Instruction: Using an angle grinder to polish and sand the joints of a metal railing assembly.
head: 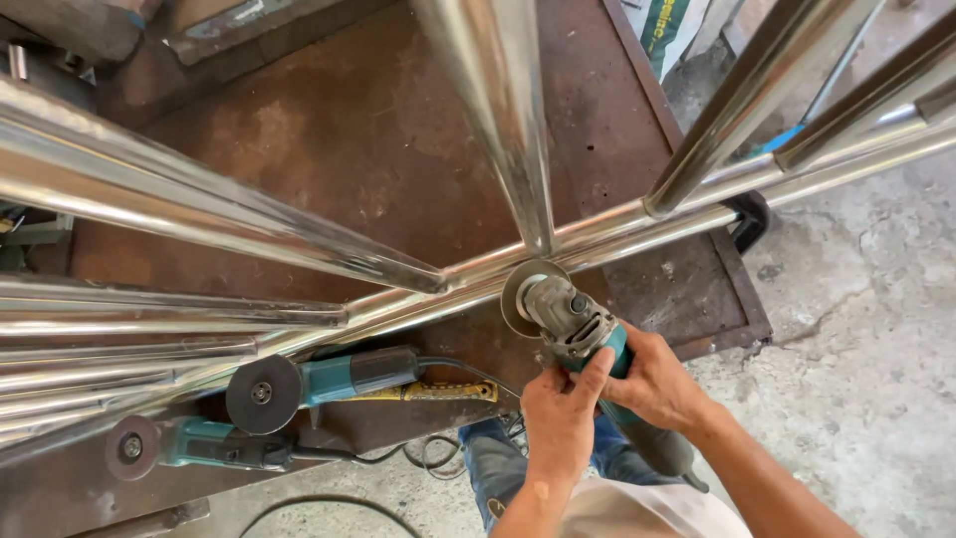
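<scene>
Two spare grinders [299, 384] lay at the left on the rusty counter [339, 130], under the shiny steel rails [199, 214]. My left hand [560, 418] clenched the head of the grinder [573, 324] in use, and my right hand [652, 384] wrapped its teal body. Its disc [518, 294] touched the welded joint [538, 249]. I judged a light, flat, steady pass would suit that joint best.

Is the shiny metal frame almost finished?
Done: the steel tubes already look joined and shiny. In hand: both hands, left hand and right hand, hold an angle grinder, its disc at a tube joint. Left: other joints, I cannot tell. Two spare grinders lie on the rusty table.
</scene>
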